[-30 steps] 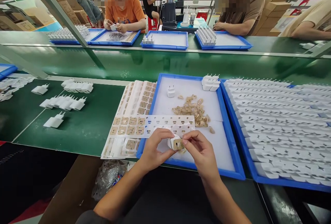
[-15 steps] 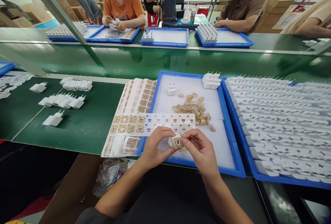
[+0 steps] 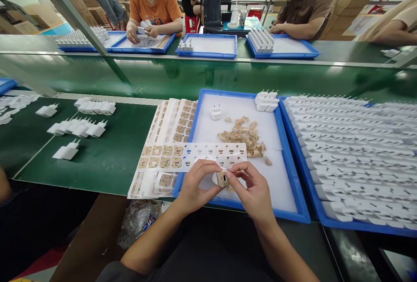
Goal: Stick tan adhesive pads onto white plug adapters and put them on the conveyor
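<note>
1. The left hand [image 3: 195, 186] pinches a small white charger plug [image 3: 220, 178] between thumb and fingertips, its end face turned up toward the wearer, I'd say so that face can be worked on.
2. The right hand [image 3: 252, 190] closes its thumb and forefinger on the plug's tan-stickered face, apparently at the film's edge.
3. The plug is white and blocky, with a dark port slot showing through the tan sticker.
4. Just beyond the fingers lies a punched-out sticker sheet [image 3: 208, 154]; further off, a heap of tan films [image 3: 243, 136] inside the blue tray [image 3: 295, 177].
</note>
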`<state>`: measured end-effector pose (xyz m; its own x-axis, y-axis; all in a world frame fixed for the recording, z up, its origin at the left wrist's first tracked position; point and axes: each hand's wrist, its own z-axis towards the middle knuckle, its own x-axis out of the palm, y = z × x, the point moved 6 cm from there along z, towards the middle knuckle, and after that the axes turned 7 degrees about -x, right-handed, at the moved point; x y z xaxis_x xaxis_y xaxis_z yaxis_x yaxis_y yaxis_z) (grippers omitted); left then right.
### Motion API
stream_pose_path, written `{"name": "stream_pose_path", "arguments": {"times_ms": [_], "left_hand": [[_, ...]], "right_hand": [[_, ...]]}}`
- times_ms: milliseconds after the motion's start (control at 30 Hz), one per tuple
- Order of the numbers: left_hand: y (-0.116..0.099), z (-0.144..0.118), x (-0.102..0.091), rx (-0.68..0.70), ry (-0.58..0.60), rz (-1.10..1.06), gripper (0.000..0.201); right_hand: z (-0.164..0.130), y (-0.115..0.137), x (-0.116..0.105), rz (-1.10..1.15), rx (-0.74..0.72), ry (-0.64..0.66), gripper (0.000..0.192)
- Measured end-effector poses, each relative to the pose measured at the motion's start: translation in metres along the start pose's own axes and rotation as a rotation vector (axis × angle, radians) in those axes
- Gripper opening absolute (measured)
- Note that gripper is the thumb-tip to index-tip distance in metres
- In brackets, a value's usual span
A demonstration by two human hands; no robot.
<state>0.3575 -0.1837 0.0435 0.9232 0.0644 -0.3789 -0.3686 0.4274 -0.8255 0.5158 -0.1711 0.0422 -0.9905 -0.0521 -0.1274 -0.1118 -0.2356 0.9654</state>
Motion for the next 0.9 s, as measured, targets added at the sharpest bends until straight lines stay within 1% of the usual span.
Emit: {"name": "stream_pose_path", "arguments": {"times_ms": [233, 333, 400, 433, 500, 533, 567, 633, 733, 800, 900], "left_hand": [[0.0, 0.0, 0.0, 0.0, -0.007, 0.013, 0.029], [-0.001, 0.0, 0.0, 0.014, -0.01, 0.017, 0.03], [-0.001, 0.0, -0.001, 0.02, -0.032, 0.038, 0.029], [-0.001, 0.0, -0.001, 0.021, -0.055, 0.053, 0.029], [0.0, -0.002, -0.004, 0.027, -0.106, 0.081, 0.027], [0.0, -0.003, -0.005, 0.031, -0.129, 0.085, 0.026], [0.001, -0.004, -0.005, 0.033, -0.148, 0.08, 0.025], [0.004, -0.006, -0.006, 0.032, -0.182, 0.052, 0.026], [0.006, -0.01, -0.007, 0.035, -0.225, 0.024, 0.032], [0.005, -0.01, -0.007, 0.055, -0.232, 0.047, 0.033], [-0.001, -0.01, -0.006, 0.107, -0.237, 0.108, 0.031]], "right_hand": [[0.001, 0.005, 0.004, -0.075, -0.074, -0.005, 0.007], [0.001, 0.013, 0.006, -0.194, -0.164, -0.014, 0.006], [0.0, 0.016, 0.007, -0.283, -0.206, -0.024, 0.003], [0.0, 0.015, 0.008, -0.299, -0.204, -0.018, 0.01], [-0.001, 0.009, 0.012, -0.243, -0.149, 0.028, 0.026], [-0.001, 0.005, 0.015, -0.176, -0.108, 0.058, 0.03], [-0.002, 0.001, 0.017, -0.092, -0.071, 0.086, 0.031], [-0.004, -0.007, 0.022, 0.083, -0.023, 0.11, 0.026], [-0.007, -0.015, 0.023, 0.249, -0.003, 0.064, 0.023], [-0.007, -0.018, 0.024, 0.279, 0.001, 0.025, 0.021], [-0.005, -0.013, 0.025, 0.258, -0.034, -0.009, 0.019]]}}
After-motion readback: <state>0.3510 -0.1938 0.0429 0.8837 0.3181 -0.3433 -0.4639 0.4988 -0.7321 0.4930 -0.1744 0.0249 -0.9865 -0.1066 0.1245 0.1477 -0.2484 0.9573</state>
